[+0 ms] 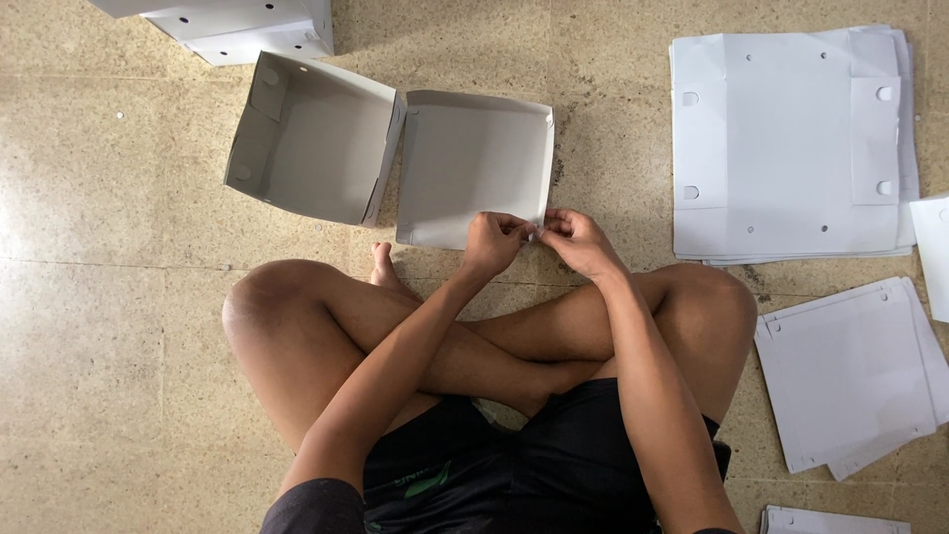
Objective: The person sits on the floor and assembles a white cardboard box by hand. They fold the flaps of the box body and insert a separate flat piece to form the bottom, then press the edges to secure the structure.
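Pinching near-right corner of box (473, 166), both hands together: left hand (494, 240) fingers curled tight on near edge, right hand (578, 240) fingertips pressed on same corner, hands almost touching. Box white card, open, two halves joined by a hinge fold: shallow half at the hands, deeper tray half tilted up to the left. Resting on floor (109, 316) just past crossed bare legs. Seated cross-legged, dark shorts. Beyond box at top left, more folded boxes (247, 28), white, partly cut off by frame. Off right, well apart, flat stack (791, 148) of unfolded white blanks with punched holes and tabs. Nearer right, beside right knee, smaller sheets (855, 376) fanned loosely; another sheet edge at bottom right.
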